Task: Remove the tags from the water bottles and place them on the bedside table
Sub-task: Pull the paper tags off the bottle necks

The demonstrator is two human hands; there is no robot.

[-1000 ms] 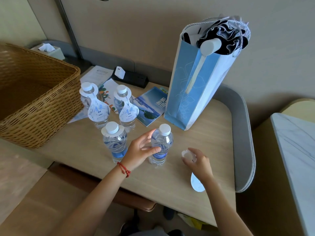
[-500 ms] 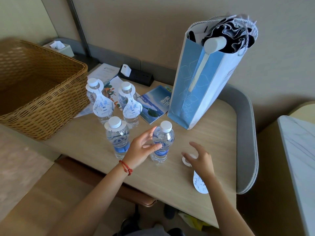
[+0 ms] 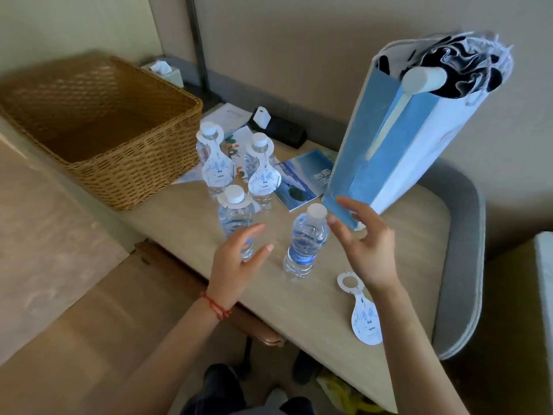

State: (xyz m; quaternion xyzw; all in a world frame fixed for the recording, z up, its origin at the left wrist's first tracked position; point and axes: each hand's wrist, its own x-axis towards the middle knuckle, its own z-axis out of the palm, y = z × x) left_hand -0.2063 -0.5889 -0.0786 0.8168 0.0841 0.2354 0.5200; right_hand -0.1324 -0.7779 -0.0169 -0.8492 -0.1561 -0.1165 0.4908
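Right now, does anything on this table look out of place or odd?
Nothing spilled or damaged. One tag lies loose on the table, deliberately removed; the tall blue bag appears to lean right.

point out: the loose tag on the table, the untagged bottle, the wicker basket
loose tag (image 3: 363,320), head view, on its wide printed lobe.
untagged bottle (image 3: 305,239), head view, on its clear body above the blue label.
wicker basket (image 3: 134,172), head view, on its near outer wall.
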